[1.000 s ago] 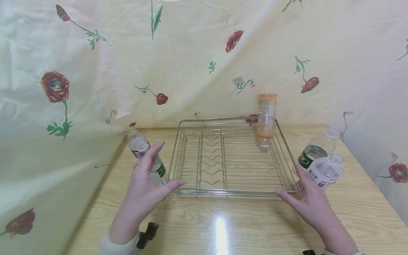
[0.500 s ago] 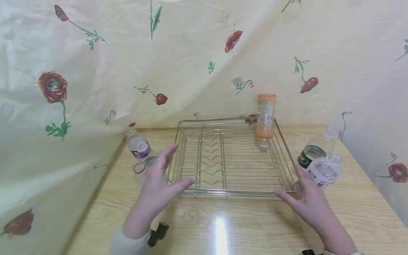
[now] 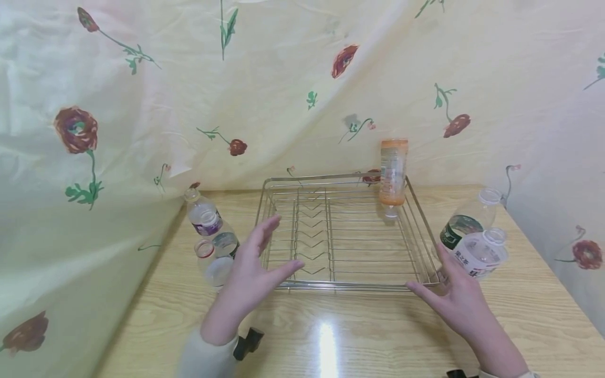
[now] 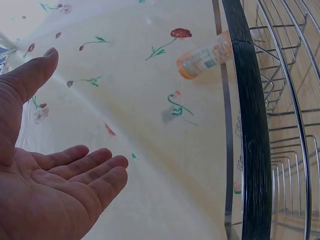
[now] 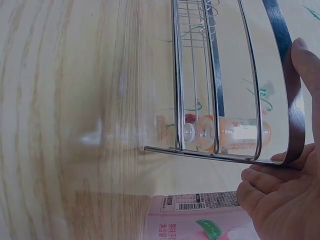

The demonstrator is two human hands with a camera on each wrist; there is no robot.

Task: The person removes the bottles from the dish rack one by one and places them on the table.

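A silver wire dish rack (image 3: 368,286) stands on the wooden table. My right hand (image 3: 460,294) grips its front right corner; in the right wrist view the thumb lies on the rim and the fingers (image 5: 265,180) curl at the other side. My left hand (image 3: 250,270) is over the rack's front left corner, thumb and fingers spread, holding nothing. In the left wrist view its palm (image 4: 55,195) is turned up beside the dark rim. A clear bottle with orange ends (image 3: 393,173) stands neck down in the rack's back right corner.
Left of the rack are several clear bottles, one with a purple label (image 3: 208,226) and one with a red neck ring (image 3: 205,249). On the right stand a green-labelled bottle (image 3: 465,226) and a pink-labelled bottle (image 3: 479,254). A flowered cloth (image 3: 293,105) hangs behind.
My left hand has moved right, from beside the left bottles to over the rack's front left corner, uncovering the red-ringed bottle. The right hand keeps its grip on the rack.
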